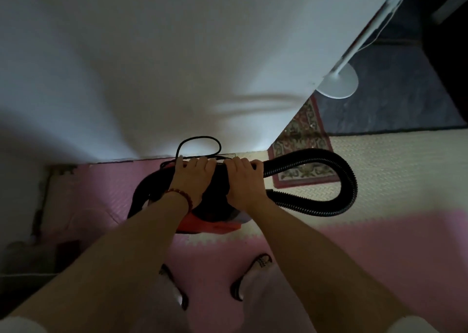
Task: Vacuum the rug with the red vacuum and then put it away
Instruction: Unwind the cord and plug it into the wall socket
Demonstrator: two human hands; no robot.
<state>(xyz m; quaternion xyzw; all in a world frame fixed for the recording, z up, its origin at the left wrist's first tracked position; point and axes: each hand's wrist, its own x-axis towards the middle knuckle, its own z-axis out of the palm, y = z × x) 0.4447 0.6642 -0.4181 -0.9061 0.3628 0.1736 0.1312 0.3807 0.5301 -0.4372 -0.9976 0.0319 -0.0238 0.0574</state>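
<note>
Bare forearms (131,244) reach down to the red vacuum (207,227) on the pink mat (101,193) against the wall (152,67), left of the rug (304,150). Right hand (243,183) grips the hose (329,180) near its joint; left hand (192,178) lies over the cord (200,140), grip unclear. Best tuck both loops close before releasing. Body squat, dark-topped, red below.

Red vacuum (210,227) — smooth, faintly glossy plastic shell. Its hose (350,180), at 3 o'clock of the body, is black ribbed plastic. Floor mats (379,244): matt embossed foam. Rug (304,150), at 1 o'clock: woven patterned cloth. Wall (152,54), at 12 o'clock — smooth, matt.
</note>
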